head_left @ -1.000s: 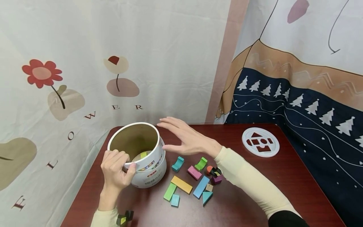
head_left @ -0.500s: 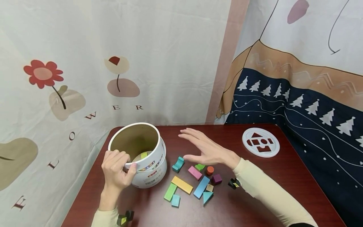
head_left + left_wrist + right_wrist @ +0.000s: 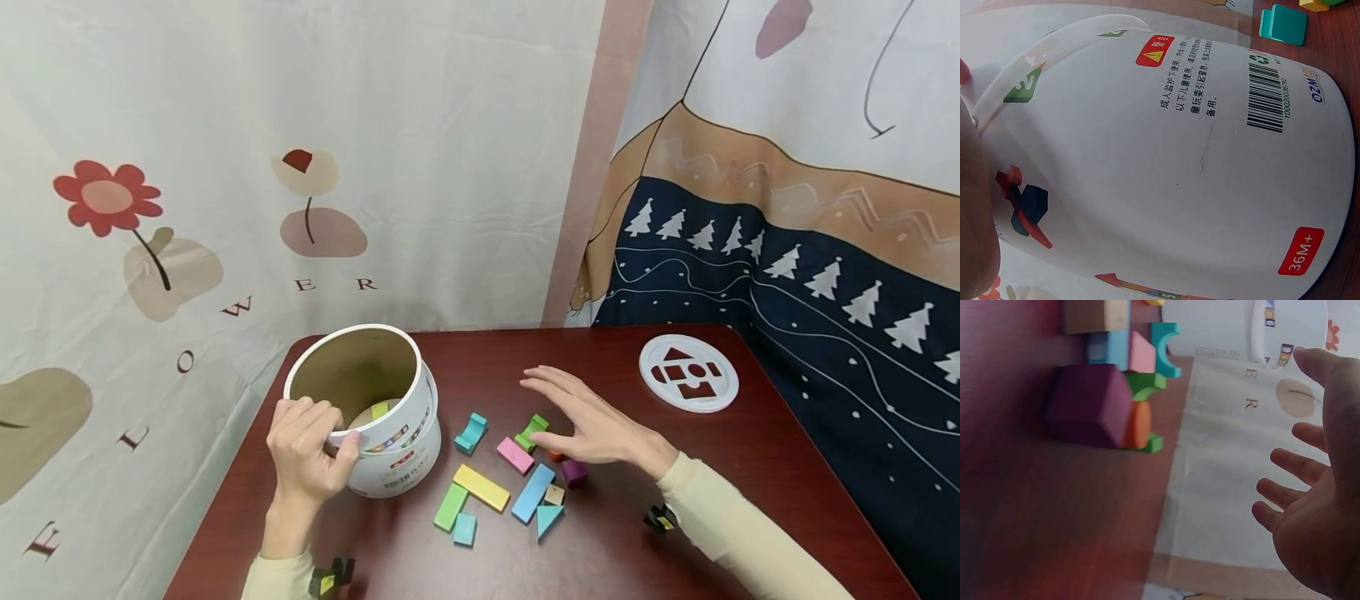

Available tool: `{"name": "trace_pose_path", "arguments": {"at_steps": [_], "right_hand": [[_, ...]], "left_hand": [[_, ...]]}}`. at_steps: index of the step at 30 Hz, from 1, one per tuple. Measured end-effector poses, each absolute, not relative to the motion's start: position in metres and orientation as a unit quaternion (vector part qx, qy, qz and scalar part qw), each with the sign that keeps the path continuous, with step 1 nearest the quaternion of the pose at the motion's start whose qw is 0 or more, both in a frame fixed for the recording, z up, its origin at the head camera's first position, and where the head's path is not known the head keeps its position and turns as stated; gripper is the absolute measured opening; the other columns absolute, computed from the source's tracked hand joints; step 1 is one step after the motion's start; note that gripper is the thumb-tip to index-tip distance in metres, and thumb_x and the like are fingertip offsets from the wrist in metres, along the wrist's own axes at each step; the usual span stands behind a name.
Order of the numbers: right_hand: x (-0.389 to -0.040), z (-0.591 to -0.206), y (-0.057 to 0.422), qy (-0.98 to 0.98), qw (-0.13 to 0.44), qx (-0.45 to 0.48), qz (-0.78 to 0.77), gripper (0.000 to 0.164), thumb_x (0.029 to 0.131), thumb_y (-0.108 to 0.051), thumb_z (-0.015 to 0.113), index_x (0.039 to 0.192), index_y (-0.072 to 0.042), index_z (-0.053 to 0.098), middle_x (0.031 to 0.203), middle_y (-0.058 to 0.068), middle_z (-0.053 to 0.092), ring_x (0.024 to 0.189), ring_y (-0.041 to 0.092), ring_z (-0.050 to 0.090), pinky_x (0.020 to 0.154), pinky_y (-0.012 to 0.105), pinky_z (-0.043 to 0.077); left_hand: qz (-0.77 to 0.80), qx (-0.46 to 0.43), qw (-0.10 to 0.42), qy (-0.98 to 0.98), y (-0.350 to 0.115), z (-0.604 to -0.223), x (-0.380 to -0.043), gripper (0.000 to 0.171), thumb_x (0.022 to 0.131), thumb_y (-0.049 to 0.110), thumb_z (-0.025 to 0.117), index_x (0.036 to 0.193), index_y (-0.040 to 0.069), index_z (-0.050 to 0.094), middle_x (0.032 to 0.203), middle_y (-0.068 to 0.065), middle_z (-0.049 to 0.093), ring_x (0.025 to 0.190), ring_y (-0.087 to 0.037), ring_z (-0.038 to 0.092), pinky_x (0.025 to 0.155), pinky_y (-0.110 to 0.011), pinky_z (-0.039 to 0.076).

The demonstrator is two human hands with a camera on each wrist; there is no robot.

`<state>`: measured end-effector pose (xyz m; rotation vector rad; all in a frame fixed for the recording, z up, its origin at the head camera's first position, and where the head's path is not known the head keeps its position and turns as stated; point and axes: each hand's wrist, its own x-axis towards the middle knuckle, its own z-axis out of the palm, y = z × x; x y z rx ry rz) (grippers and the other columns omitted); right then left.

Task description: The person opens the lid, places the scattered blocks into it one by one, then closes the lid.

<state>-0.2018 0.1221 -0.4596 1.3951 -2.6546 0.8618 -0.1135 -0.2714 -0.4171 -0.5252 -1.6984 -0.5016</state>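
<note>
A white bucket (image 3: 401, 467) stands on the table at the left, its mouth leaning toward me. My left hand (image 3: 307, 446) grips its near rim, fingers over the edge and thumb outside. Inside lies a yellow-green block (image 3: 380, 409). In the left wrist view the bucket's printed wall (image 3: 1135, 144) takes up most of the picture. My right hand (image 3: 596, 422) hovers above the blocks with fingers spread, holding nothing. Beneath or beside it lie a green arch block (image 3: 532, 432), a purple cube (image 3: 1088, 406) and an orange cylinder (image 3: 1140, 425), which the thumb partly hides in the head view.
Several more blocks lie loose right of the bucket, among them a yellow plank (image 3: 482, 488), a pink block (image 3: 515, 456), a blue plank (image 3: 533, 493) and a teal triangle (image 3: 549, 521). A white lid with shaped holes (image 3: 723, 385) lies at the back right. Printed curtains hang behind.
My right hand has moved away from the bucket, rightward and toward me, to over the blocks, with fingers still spread. The left hand and the bucket have stayed in place.
</note>
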Motion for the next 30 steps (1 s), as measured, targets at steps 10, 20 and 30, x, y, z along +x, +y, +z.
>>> {"name": "trace_pose_path", "arguments": {"at_steps": [10,20,30], "right_hand": [[-0.189,-0.487,0.145,-0.874,0.012,0.398,0.278,0.08,0.088,-0.056,0.07,0.157,-0.024,0.044,0.16,0.0,0.037,0.146,0.017,0.027,0.112,0.058,0.034],[-0.183,-0.51,0.148,-0.877,0.032,0.398,0.266,0.074,0.086,-0.046,0.076,0.147,-0.01,0.055,0.147,0.002,0.051,0.136,0.015,0.039,0.109,0.053,0.039],[-0.179,-0.524,0.144,-0.891,0.022,0.389,0.233,0.057,0.089,-0.045,0.073,0.133,-0.011,0.065,0.13,-0.002,0.06,0.119,0.01,0.05,0.102,0.041,0.048]], "left_hand": [[-0.218,-0.225,0.606,-0.732,-0.272,-0.418,-0.113,0.027,0.067,0.028,0.05,0.05,0.012,0.036,0.047,0.003,0.028,0.046,-0.016,0.02,0.053,-0.041,0.022],[-0.219,-0.225,0.606,-0.731,-0.272,-0.418,-0.113,0.027,0.067,0.028,0.05,0.05,0.012,0.037,0.047,0.003,0.028,0.046,-0.016,0.021,0.053,-0.041,0.023],[-0.216,-0.225,0.603,-0.734,-0.272,-0.418,-0.114,0.027,0.068,0.028,0.05,0.05,0.012,0.037,0.048,0.003,0.028,0.047,-0.016,0.021,0.053,-0.041,0.023]]}}
